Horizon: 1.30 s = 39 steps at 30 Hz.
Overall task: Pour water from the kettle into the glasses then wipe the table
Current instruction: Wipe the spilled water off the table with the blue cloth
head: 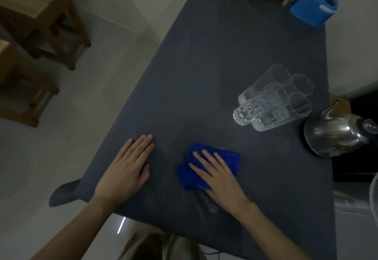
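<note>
Wiping stage on a dark bench (214,59), seen from the head camera.
Right hand (216,175), fingers spread flat, presses a folded blue cloth (229,158) at 6 o'clock; left hand (126,167) rests open at 8 o'clock. Clustered clear glasses (272,100) at 2 o'clock and steel kettle (335,135) at 3 o'clock suggest pouring is finished; water level unclear.

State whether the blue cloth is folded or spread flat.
Folded: the blue cloth lies bunched in layers under the right hand.
</note>
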Motion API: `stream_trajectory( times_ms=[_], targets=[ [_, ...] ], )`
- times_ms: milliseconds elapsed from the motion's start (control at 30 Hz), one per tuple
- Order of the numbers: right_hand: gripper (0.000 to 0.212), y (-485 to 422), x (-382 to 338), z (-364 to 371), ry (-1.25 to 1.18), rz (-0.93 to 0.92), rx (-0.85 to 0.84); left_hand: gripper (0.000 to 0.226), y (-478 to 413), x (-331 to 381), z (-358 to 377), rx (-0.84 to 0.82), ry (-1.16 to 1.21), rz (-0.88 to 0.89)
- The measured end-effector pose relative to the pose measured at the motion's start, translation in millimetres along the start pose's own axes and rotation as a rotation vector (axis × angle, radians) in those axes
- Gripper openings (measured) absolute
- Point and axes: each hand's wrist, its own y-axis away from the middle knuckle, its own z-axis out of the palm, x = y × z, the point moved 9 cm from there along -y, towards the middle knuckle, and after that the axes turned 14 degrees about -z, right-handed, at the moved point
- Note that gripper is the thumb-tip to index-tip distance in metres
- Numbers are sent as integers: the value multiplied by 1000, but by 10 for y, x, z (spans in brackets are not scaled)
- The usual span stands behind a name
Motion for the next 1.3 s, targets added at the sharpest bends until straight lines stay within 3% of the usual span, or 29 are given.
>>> stream_trajectory(
  times_ms=[167, 333, 467, 633, 800, 933, 1100, 1200, 1300],
  targets=[
    [61, -405, -633, 54, -31, -159, -4, 56, -9, 2, 17, -12, 3, 22],
    [72, 407, -534, 179, -15, -162, -71, 56, 0, -6, 22, -20, 14, 31],
    [95, 1463, -18, 248, -20, 107, -76, 56, 6, -2, 24, -26, 26, 44],
    [75, 2412, 411, 290, -191, 559, 13, 58, -3, -5, 77, -61, -9, 24],
    [63, 2116, 452, 269, -173, 814, 143, 62, 109, 239, 162, 6, -42, -157],
    [63, 1404, 318, 101, -126, 607, 159, 58, 245, 655, 304, -8, -3, -194],
    [55, 976, -158, 170, -32, 260, -9, 54, 282, 1129, 394, 9, 181, -270],
    [60, 1332, -310, 326, 48, 70, -48, 56, 235, 1577, 421, -27, 169, -108],
    [68, 1945, -99, 381, 74, 121, -33, 58, 234, 1954, 507, -67, 122, 34]
  ],
)
